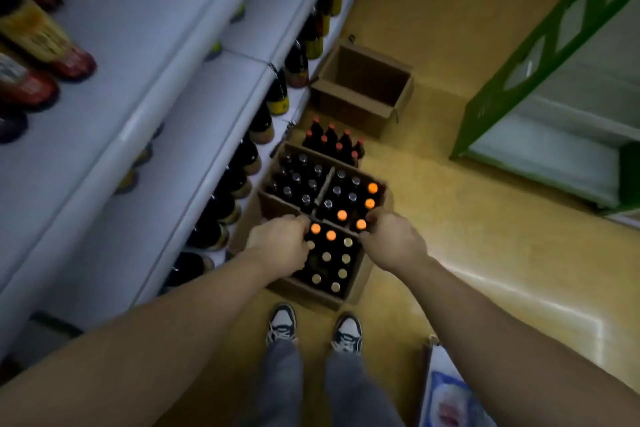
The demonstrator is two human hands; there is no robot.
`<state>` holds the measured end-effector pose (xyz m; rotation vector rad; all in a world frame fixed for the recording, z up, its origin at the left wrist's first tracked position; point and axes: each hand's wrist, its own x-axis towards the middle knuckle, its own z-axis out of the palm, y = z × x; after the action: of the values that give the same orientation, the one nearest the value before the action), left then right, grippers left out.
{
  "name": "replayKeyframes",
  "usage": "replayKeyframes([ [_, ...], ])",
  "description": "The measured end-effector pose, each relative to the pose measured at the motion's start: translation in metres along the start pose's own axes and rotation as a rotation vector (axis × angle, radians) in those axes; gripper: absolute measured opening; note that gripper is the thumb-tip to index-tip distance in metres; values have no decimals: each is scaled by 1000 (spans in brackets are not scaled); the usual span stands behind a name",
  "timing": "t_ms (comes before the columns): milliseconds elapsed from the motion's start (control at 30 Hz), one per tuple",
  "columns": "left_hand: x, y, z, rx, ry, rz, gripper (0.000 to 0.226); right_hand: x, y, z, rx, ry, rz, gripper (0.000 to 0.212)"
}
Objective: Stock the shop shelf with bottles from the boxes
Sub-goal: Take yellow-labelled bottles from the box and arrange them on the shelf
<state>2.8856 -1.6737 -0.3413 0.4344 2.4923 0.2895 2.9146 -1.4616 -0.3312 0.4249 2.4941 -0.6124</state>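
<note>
Reading from the left: shelf [145,55] carried dark bottles [242,158] along its lowest tier. Left hand [277,243] curled at the near box [360,279] (neck or rim, cannot tell which it clamped). Three boxes stood against the shelf foot, likely for short carries: two full, one empty box [363,104] beyond. Orange caps [330,236] numbered six. Right hand [394,239] curled likewise, grip hidden.

The boxes [362,279] are of matt brown cardboard, the dark bottles [320,267] look glossy under smooth shiny caps [331,235], the pale shelf [138,45] looks smooth and painted, and the yellow floor [467,236] is glossy.
</note>
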Motion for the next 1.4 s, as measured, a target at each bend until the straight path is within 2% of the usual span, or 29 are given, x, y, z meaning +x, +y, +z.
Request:
replayKeyframes([
  [100,37,-17,62,1,-77,26,14,26,22,57,24,-17,64,37],
  [267,87,-42,166,39,-181,89,32,73,65,154,22,-52,112,41],
  [467,143,-73,290,44,-232,55,29,123,116,280,50,-138,158,33],
  [667,181,-96,373,34,-291,26,50,157,147,371,-14,-199,189,48],
  [800,197,-101,405,68,-333,2,57,171,154,409,-21,-253,196,52],
  [1000,208,-106,429,128,-253,36,38,184,155,443,-60,-185,159,44],
  [1200,216,-109,437,192,-193,91,38,189,156,450,-134,-106,111,37],
  [1400,213,-116,431,130,-216,161,34,183,161,440,-144,-87,52,32],
])
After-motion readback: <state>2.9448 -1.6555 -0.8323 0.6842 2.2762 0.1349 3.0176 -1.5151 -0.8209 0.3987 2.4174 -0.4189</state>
